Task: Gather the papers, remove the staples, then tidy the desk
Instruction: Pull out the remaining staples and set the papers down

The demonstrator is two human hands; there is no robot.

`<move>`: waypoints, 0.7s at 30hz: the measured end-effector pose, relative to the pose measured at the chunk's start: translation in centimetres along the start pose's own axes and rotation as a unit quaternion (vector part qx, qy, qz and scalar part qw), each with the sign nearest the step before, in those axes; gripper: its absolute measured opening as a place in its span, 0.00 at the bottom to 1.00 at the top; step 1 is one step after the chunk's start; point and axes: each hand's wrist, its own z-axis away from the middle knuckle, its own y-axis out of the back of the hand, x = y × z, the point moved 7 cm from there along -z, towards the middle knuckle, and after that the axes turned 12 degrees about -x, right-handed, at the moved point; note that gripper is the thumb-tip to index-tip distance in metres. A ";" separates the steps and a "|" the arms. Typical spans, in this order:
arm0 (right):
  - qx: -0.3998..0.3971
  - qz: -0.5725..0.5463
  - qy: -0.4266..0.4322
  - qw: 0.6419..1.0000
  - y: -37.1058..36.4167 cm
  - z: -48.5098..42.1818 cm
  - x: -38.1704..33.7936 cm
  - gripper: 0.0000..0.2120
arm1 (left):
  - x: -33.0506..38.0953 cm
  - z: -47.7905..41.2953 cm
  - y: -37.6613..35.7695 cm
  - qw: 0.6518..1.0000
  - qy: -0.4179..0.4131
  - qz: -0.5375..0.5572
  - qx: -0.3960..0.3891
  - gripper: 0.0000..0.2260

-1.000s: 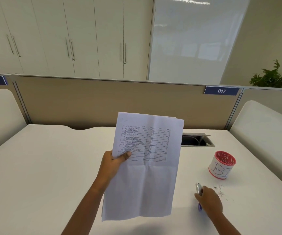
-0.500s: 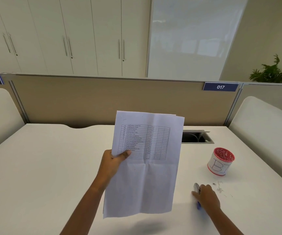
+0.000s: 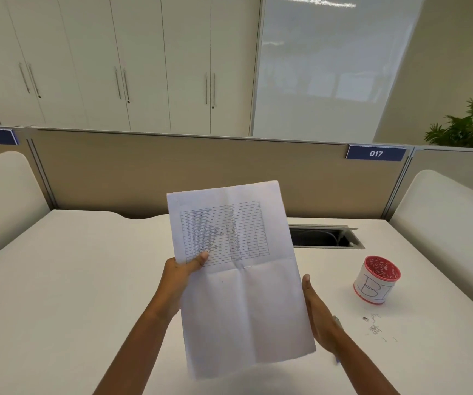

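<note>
My left hand [image 3: 179,276] pinches a stack of white papers [image 3: 243,295] at its left edge, thumb on the front sheet, and holds it upright above the desk. The front sheet bears a printed table and fold creases. My right hand [image 3: 316,309] has straight fingers laid against the stack's right edge. A staple remover [image 3: 337,323] lies on the desk behind my right wrist, mostly hidden. Loose pulled staples [image 3: 374,326] are scattered on the desk to the right of it.
A red-rimmed cup [image 3: 376,280] with a white label stands at the right on the white desk [image 3: 72,295]. An open cable hatch [image 3: 323,236] is set into the desk behind the papers. A beige partition [image 3: 172,172] closes the far edge.
My right hand has left the staple remover on the desk and risen to the right edge of the papers. The stack has tilted slightly, its top leaning left.
</note>
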 end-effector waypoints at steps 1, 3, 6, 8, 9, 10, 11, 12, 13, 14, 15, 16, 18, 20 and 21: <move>-0.008 0.006 0.004 1.000 -0.2 0.2 -0.2 0.25 | -0.2 0.0 0.2 1.000 0.004 0.011 0.001 0.06; -0.040 0.031 0.022 0.998 -0.8 0.2 -0.4 0.19 | -0.6 -0.1 0.9 1.000 0.013 0.026 0.003 0.06; -0.066 0.074 0.037 0.994 -0.9 0.2 -0.3 0.24 | -1.5 -0.3 1.6 0.999 0.035 0.032 -0.009 0.07; -0.071 0.098 0.041 0.992 -1.1 0.1 -0.2 0.16 | -2.3 -0.6 1.9 0.998 0.054 0.035 -0.019 0.10; -0.069 0.103 0.039 0.992 -1.2 0.1 -0.1 0.13 | -2.7 -0.7 2.0 0.997 0.061 0.038 -0.022 0.11; -0.063 0.105 0.038 0.992 -1.2 0.0 0.1 0.13 | -3.2 -0.9 2.1 0.997 0.068 0.041 -0.022 0.12; -0.052 0.106 0.040 0.992 -1.1 -0.1 0.2 0.15 | -3.6 -1.0 2.2 0.996 0.073 0.044 -0.019 0.13; -0.037 0.104 0.041 0.993 -0.9 -0.2 0.4 0.17 | -4.1 -1.1 2.4 0.996 0.079 0.045 -0.013 0.14; -0.022 0.099 0.039 0.994 -0.7 -0.4 0.7 0.18 | -4.7 -1.2 2.4 0.995 0.087 0.044 -0.011 0.15; -0.008 0.093 0.037 0.995 -0.5 -0.5 0.9 0.17 | -5.4 -1.2 2.5 0.994 0.097 0.039 -0.011 0.14; 0.009 0.089 0.037 0.995 -0.3 -0.7 1.0 0.13 | -6.1 -1.1 2.4 0.993 0.108 0.034 -0.016 0.14; 0.029 0.083 0.039 0.995 -0.1 -0.8 1.1 0.08 | -6.9 -0.9 2.2 0.992 0.120 0.029 -0.026 0.14; 0.077 0.061 0.045 0.994 0.4 -1.1 1.2 0.05 | -8.6 -0.5 1.7 0.988 0.147 0.014 -0.053 0.14; 0.127 0.047 0.047 0.990 0.8 -1.7 1.3 0.05 | -10.1 0.0 1.3 0.982 0.175 -0.001 -0.065 0.14; 0.145 0.045 0.047 0.987 0.8 -1.9 1.4 0.07 | -10.5 0.2 1.3 0.981 0.185 -0.008 -0.063 0.13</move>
